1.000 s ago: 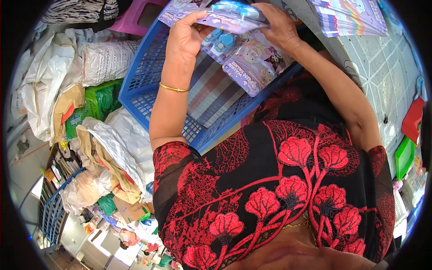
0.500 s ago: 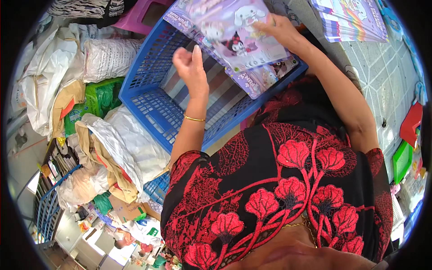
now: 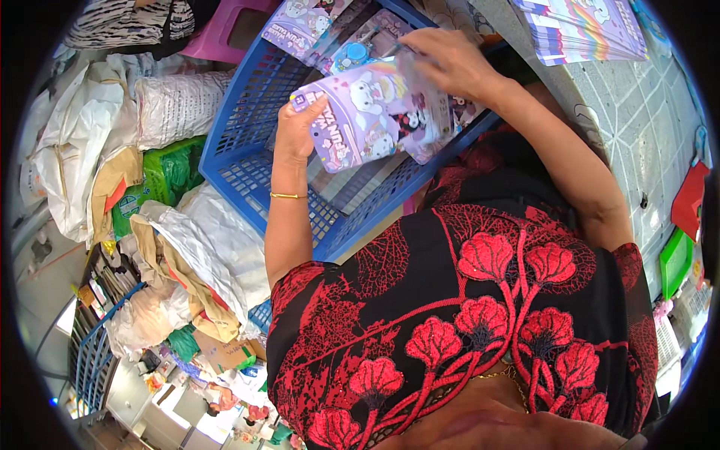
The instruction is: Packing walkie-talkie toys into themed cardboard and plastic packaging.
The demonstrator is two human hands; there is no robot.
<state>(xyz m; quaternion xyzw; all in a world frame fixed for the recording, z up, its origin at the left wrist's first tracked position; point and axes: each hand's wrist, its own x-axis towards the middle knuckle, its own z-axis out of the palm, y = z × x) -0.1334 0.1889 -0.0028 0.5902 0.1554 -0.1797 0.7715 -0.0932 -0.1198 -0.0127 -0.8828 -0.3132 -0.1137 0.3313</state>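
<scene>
A flat purple cartoon-printed pack (image 3: 367,116) is tilted over the blue plastic crate (image 3: 244,184). My left hand (image 3: 296,131) grips its left end, with the thumb lying on the printed front. At its upper right edge, my right hand (image 3: 450,67) has curled fingers closed on the pack; they are partly blurred. Clear, shiny film seems to cover the pack's right part. Beneath and behind it, more purple printed packs (image 3: 296,26) lie in the crate, one showing a round blue piece (image 3: 352,56). The held pack hides part of them.
A stack of purple printed sheets (image 3: 581,30) rests on the grey tiled surface (image 3: 619,142) at right. White sacks (image 3: 184,109) and a green bag (image 3: 172,169) crowd the left. A pink stool (image 3: 225,30) stands beyond the crate. Red and green trays (image 3: 676,262) sit far right.
The pack has come down and nearer from the crate's far side. My left hand, empty before, now grips its left end; my right hand has shifted slightly down and left along its edge.
</scene>
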